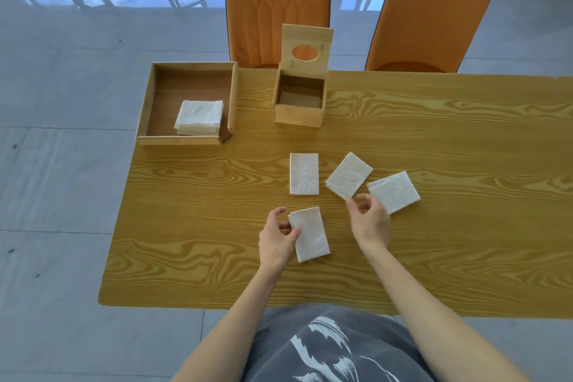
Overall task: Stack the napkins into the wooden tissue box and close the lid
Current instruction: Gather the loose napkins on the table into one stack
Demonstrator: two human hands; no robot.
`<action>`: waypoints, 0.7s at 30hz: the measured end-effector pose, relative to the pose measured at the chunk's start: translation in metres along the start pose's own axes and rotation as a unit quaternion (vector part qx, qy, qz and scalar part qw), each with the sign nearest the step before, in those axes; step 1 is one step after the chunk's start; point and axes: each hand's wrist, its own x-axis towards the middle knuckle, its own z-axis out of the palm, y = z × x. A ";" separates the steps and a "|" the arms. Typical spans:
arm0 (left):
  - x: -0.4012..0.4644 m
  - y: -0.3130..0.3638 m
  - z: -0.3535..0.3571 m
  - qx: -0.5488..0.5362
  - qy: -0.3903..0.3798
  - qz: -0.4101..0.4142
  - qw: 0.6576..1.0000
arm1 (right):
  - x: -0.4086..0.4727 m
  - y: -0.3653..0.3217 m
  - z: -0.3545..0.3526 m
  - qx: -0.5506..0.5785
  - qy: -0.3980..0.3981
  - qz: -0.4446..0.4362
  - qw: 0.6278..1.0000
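Note:
The wooden tissue box (298, 116) stands at the table's far middle, its lid (307, 40) with an oval hole tipped up and back. Three folded white napkins lie loose on the table: one upright (304, 174), one tilted (348, 175), one further right (397, 191). My left hand (277, 239) pinches the left edge of a fourth folded napkin (311, 237) near me. My right hand (370, 220) hovers with fingers apart, its fingertips at the near corner of the tilted napkin, holding nothing.
A shallow wooden tray (186, 140) at the far left corner holds a stack of white napkins (198, 117). Two orange chairs (277, 3) stand behind the wooden table (465, 226). The table's left edge drops to grey floor.

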 end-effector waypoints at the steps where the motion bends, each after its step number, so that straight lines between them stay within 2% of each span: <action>1: 0.000 0.001 0.002 -0.006 -0.002 -0.004 1.000 | 0.012 0.005 -0.011 0.018 0.028 0.033 0.999; 5: 0.000 0.005 0.011 -0.039 -0.009 -0.022 0.999 | 0.053 0.021 -0.049 0.013 0.075 0.102 0.992; 11: -0.002 0.004 0.018 -0.056 -0.002 -0.031 0.998 | 0.084 0.031 -0.071 -0.068 0.036 0.143 0.987; 17: -0.004 0.003 0.021 -0.086 0.005 -0.042 0.995 | 0.091 0.040 -0.077 -0.059 0.031 0.132 0.989; 21: -0.004 0.001 0.022 -0.109 0.009 -0.052 0.993 | 0.088 0.044 -0.080 0.002 0.041 0.114 0.993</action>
